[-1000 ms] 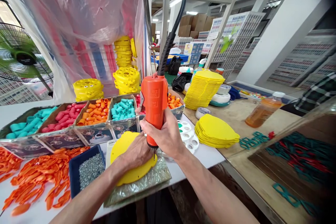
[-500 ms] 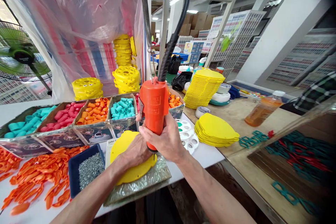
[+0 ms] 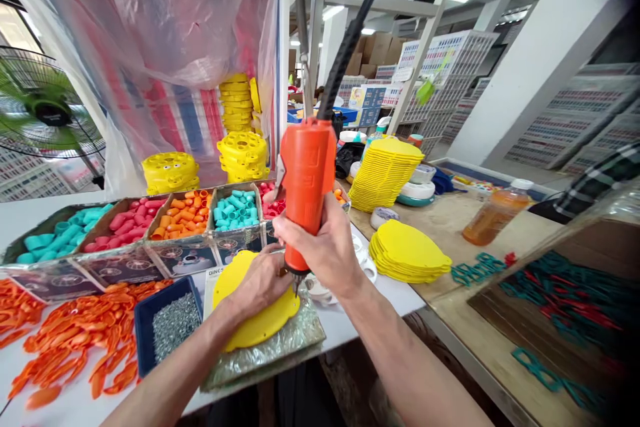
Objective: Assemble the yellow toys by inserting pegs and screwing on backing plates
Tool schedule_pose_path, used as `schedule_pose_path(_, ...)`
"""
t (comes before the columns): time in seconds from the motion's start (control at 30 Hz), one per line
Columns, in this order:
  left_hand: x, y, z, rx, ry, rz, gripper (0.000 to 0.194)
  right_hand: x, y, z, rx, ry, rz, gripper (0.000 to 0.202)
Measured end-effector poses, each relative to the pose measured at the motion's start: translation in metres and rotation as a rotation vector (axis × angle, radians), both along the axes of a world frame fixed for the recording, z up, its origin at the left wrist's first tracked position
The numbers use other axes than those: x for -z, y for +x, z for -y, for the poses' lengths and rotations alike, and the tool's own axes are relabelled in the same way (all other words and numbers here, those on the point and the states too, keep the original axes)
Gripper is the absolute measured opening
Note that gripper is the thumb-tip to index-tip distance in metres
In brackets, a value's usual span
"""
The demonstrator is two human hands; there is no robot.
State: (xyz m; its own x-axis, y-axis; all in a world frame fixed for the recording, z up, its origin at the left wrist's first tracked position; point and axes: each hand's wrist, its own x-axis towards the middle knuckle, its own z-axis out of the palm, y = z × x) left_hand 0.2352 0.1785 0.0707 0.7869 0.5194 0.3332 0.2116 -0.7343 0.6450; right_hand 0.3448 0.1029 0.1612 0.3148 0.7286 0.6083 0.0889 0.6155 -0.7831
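Observation:
My right hand (image 3: 333, 243) is wrapped round an orange electric screwdriver (image 3: 307, 177), which hangs from a spring with a thick black cable at its top. The bit points down, close to the right edge of a round yellow plastic plate (image 3: 260, 320). Whether the bit touches the plate I cannot tell. My left hand (image 3: 260, 283) holds the plate from above, its bent fingers beside the screwdriver's nose; the fingertips are partly hidden. Under the plate lies a pad wrapped in clear plastic (image 3: 305, 330). A blue tray of small screws (image 3: 175, 327) stands left of the pad.
Behind the pad runs a row of bins with turquoise, pink and orange parts (image 3: 185, 213). Loose orange pieces (image 3: 85, 340) cover the table's left. Yellow plates (image 3: 407, 250) are stacked at right, near a bottle (image 3: 497, 213). A fan (image 3: 47, 107) stands far left; a plaid sleeve (image 3: 600, 177) shows at right.
The screwdriver has risen a little and shifted right with my right hand, its bit lifting at the plate's edge. My left hand stays on the plate. The view has shifted slightly.

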Motion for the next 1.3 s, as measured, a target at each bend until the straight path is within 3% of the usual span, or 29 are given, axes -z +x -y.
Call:
schedule_pose_path(0.23, -0.009, -0.025, 0.008, 0.006, -0.066, 0.011, 0.018, -0.025, 0.007, -0.011, 0.1, 0.115, 0.012, 0.038)
schedule_pose_path(0.9, -0.005, -0.034, 0.023, -0.074, -0.149, 0.095, 0.018, -0.009, -0.004, -0.019, 0.06, 0.114, -0.058, 0.032)
schedule_pose_path(1.3, -0.001, -0.036, 0.027, -0.094, -0.218, 0.09, 0.015, -0.014, -0.003, -0.017, 0.049, 0.085, -0.07, 0.034)
